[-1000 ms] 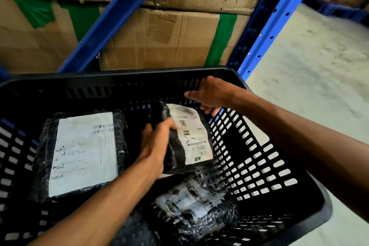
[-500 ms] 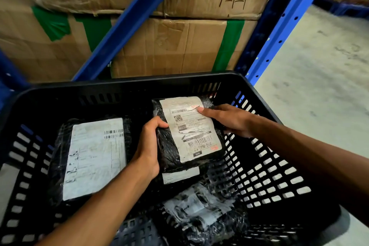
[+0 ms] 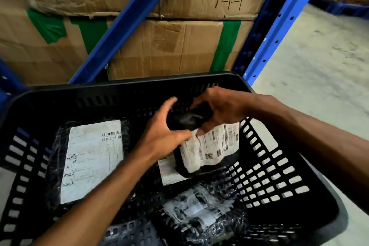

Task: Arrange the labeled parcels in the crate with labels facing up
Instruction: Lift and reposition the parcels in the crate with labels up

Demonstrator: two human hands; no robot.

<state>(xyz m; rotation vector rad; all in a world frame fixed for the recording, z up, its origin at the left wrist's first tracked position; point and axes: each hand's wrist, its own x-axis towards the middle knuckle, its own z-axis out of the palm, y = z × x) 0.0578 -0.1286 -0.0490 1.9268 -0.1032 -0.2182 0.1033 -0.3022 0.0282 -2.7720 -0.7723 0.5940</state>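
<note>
Clearly soft goods: small black parcel (image 3: 189, 119) sags and bulges between both hands above the far right part of the crate (image 3: 127, 88). Left hand (image 3: 161, 128) wraps its near end, right hand (image 3: 221, 108) closes over the top; no label showing on it. Plastic wrap looks slick and crinkly, contents likely light and pliable. Best gripped across the bulk, not by loose film. Just below lies another labeled parcel (image 3: 211, 146), label up, tilted. Large flat parcel (image 3: 91, 162) sits label up at left; a crumpled one (image 3: 197, 211) lies near.
</note>
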